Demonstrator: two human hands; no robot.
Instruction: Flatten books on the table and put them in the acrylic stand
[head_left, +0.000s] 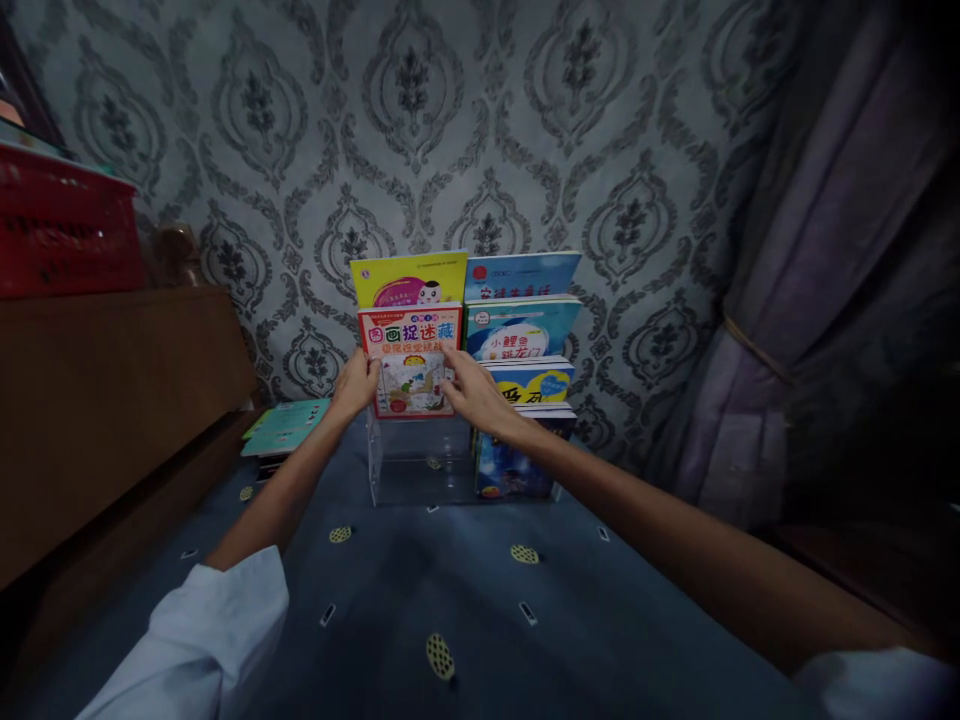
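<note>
A red-bordered picture book [412, 385] stands upright in the left column of a clear tiered book rack [420, 480], in front of a yellow book [409, 275]. My left hand [356, 382] grips its left edge, thumb toward the cover. On its right edge lies my right hand [474, 388], fingers against the cover. In the right column several books stand in tiers: a blue book [525, 275] at the back, a teal book [521, 330], a yellow-and-blue book [536, 385], and a dark blue book [517, 465] at the front, partly behind my right wrist.
Teal books [289, 425] lie stacked left of the rack on the dark blue patterned cloth [375, 610]. A brown wooden cabinet [112, 400] bearing a red basket [67, 225] borders the left side. Patterned wallpaper rises behind; a tied purple curtain [795, 270] hangs at right.
</note>
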